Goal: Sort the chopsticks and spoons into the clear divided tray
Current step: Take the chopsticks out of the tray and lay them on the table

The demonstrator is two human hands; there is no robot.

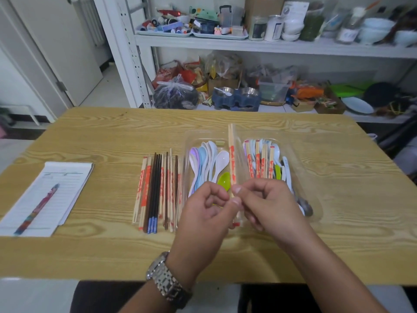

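Leftmost, a notepad with a pen on it is seen on the counter, well apart from the work. Next, a row of chopsticks, some wrapped and some bare, is laid side by side just left of the clear divided tray, apparently outside it. In the tray's left compartment only spoons are gathered. Over the divider a wrapped pair of chopsticks is held nearly upright, pinched low down between the curled fingers of the left hand and those of the right hand; nothing else is gripped. In the right compartment wrapped chopsticks and spoons are mixed together, with a metal spoon at the near end. The task is judged roughly midway: the left compartment is sorted, while the mixed right compartment and the row on the counter are yet to be dealt with.
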